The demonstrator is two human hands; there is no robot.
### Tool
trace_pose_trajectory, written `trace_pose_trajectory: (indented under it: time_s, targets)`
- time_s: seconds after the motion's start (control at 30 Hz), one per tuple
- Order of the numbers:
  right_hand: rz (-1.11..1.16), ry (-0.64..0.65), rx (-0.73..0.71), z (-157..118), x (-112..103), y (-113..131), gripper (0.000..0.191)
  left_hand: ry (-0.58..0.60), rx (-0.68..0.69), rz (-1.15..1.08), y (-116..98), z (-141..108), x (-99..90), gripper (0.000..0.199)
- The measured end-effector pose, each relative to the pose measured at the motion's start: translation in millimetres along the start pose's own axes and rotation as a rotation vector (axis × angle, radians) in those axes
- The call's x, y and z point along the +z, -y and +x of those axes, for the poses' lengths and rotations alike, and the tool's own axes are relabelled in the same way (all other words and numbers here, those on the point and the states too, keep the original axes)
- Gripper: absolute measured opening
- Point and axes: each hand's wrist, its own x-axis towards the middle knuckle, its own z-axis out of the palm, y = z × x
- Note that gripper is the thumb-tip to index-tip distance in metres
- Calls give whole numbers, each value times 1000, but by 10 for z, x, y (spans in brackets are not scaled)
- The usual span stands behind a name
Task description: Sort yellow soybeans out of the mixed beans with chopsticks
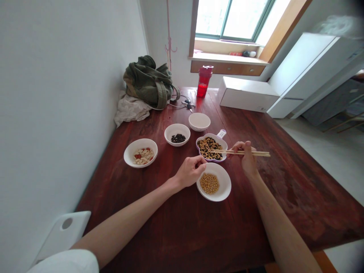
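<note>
My right hand [247, 157] holds a pair of wooden chopsticks [256, 153], their tips in a purple-rimmed white dish [198, 154] of mixed black and yellow beans [209, 147]. My left hand [191, 171] is closed on the upper left rim of a white bowl [226, 186] with yellow beans [209, 183] in it. Further back stands a bowl [169, 131] with black beans [178, 138]. At the left, another bowl [129, 153] contains pale and reddish pieces [143, 156]. Behind the dish is a white bowl [199, 121] with nothing visible inside.
On the dark red table [170, 231], a green bag [148, 81] lies on a cloth [131, 109] at the back left. Keys [189, 105], a red bottle [203, 81] and a long white box [247, 94] are at the back. A white chair back [64, 235] stands lower left.
</note>
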Motion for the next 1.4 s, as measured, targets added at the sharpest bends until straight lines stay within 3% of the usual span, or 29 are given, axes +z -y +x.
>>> trace_pose_trajectory:
  time_s: [1.03,1.23,1.4]
  targets:
    - [-58,-21,-30,-10,3,1,63,-4,-1,-7,15,0,6,21]
    - [28,-50,-61,-1,5,27,64,-1,2,4,31,5,8,21]
    - [234,-79,-47,27,-15,122,63,-3,8,2,38,4,10,21]
